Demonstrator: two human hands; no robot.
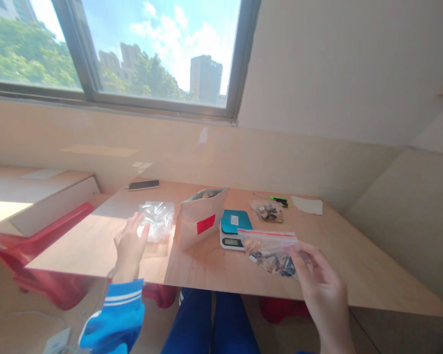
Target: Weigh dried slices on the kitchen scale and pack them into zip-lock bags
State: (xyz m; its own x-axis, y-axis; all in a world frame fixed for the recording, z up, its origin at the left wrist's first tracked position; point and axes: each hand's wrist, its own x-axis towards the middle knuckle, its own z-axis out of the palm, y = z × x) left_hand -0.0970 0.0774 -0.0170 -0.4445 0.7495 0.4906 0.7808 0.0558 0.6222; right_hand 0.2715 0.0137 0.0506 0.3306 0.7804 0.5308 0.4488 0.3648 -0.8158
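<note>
A big window [162,49] shows blue sky, white clouds, green trees and tall buildings. The wall [332,73] around it is pale, and the lower part looks cream. Sunshine makes bright patches on the light wooden tabletop [354,265]. Another table [33,189] stands to the left, with red stools [55,290] low down over the pale floor [18,305].

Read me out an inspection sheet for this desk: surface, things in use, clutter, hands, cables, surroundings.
Surface: wooden table, dark specks near the scale.
Things: filled zip bag in right hand; clear bags nearest left hand; pouch standing open beside scale; second filled bag behind.
Clutter: phone, green-and-black tool, white sheet.
Hands: right pinches zip bag; left open, contact unclear.
Cables: thin line near left wrist, possibly a cord.
Surroundings: window ahead, red seats below.
</note>
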